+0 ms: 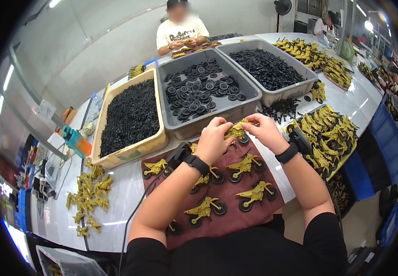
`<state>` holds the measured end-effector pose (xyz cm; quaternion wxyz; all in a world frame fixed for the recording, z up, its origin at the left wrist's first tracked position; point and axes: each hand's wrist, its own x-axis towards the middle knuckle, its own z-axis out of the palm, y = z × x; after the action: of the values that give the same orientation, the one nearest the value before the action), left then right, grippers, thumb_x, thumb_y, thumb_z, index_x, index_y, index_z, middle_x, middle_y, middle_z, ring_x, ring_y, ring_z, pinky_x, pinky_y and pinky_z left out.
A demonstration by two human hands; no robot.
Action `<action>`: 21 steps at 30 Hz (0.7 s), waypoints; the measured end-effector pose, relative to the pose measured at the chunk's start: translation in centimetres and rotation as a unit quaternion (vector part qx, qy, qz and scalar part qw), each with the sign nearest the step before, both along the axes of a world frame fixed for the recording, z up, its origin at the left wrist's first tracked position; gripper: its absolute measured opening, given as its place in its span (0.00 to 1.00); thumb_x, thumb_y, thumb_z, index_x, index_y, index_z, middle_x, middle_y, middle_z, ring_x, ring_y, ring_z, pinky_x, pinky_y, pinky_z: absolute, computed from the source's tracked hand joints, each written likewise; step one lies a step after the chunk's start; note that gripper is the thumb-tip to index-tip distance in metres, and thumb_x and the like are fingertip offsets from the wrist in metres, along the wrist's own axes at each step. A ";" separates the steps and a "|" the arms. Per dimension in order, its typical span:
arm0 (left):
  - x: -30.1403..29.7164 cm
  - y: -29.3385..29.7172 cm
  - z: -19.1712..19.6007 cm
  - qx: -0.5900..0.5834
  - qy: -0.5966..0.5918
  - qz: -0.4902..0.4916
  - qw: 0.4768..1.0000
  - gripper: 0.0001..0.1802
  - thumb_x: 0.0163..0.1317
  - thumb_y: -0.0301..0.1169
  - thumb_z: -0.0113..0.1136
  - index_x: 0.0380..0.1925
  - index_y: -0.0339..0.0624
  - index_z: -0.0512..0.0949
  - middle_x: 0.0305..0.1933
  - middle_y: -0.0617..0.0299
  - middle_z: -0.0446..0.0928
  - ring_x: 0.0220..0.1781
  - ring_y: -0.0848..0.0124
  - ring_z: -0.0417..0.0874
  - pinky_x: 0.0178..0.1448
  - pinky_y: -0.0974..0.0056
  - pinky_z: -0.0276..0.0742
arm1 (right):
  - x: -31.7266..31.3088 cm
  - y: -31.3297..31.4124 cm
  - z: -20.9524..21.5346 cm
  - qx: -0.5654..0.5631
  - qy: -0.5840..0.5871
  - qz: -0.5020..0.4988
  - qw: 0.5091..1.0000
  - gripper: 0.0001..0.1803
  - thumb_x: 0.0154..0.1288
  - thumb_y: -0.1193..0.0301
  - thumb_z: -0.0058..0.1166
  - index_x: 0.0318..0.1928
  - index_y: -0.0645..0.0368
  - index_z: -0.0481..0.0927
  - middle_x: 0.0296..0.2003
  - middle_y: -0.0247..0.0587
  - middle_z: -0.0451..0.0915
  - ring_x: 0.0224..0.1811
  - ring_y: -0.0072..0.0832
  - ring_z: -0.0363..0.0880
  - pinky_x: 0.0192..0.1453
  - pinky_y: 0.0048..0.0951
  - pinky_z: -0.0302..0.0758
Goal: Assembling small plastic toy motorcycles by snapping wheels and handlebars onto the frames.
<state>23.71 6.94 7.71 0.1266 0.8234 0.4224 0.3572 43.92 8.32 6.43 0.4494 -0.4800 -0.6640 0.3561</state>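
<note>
Both hands meet over the far edge of a dark red cloth (229, 217). Between them is a yellow toy motorcycle (236, 132) with a black wheel at its right end. My left hand (213, 138) is closed on its left side, thumb and fingers pressed in. My right hand (264, 131) pinches its upper right part. The fingers hide much of the toy. On the cloth lie several more yellow toy motorcycles with black wheels, among them one near the front (204, 210) and one on the right (256, 194).
Beyond the hands stand a grey bin of black wheels (167, 124), a cream bin of small black parts (162, 138) and another grey bin of black parts (272, 99). Loose yellow parts (88, 193) lie left. A tray of yellow motorcycles (330, 133) is right. A co-worker (180, 32) sits opposite.
</note>
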 end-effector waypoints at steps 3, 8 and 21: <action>1.0 1.2 -1.8 -0.065 0.040 0.046 0.996 0.22 0.46 0.33 0.71 0.42 0.38 0.81 0.47 0.52 0.75 0.47 0.55 0.79 0.50 0.55 0.76 | 0.0 2.2 -2.6 -0.002 -0.077 -0.015 0.997 0.19 0.58 0.64 0.64 0.41 0.69 0.81 0.37 0.50 0.84 0.40 0.33 0.83 0.46 0.32 0.77; 1.2 1.4 -3.2 -0.099 0.156 0.113 0.976 0.19 0.46 0.34 0.71 0.41 0.46 0.84 0.45 0.58 0.76 0.53 0.61 0.75 0.54 0.53 0.66 | -0.7 2.7 -5.1 0.000 -0.103 -0.009 0.995 0.21 0.56 0.62 0.64 0.43 0.68 0.82 0.35 0.55 0.82 0.41 0.42 0.81 0.48 0.37 0.76; 0.8 2.0 -4.3 -0.074 0.202 0.121 0.969 0.20 0.47 0.37 0.71 0.41 0.42 0.83 0.43 0.57 0.78 0.50 0.60 0.77 0.52 0.55 0.68 | -1.9 2.7 -6.9 0.042 -0.186 -0.065 0.979 0.20 0.56 0.59 0.63 0.43 0.61 0.84 0.40 0.52 0.78 0.45 0.45 0.77 0.51 0.40 0.73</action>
<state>24.49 8.94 3.37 0.0554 0.8097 0.5609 0.1637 42.04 11.06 -0.46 0.3595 -0.5610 -0.7177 0.2026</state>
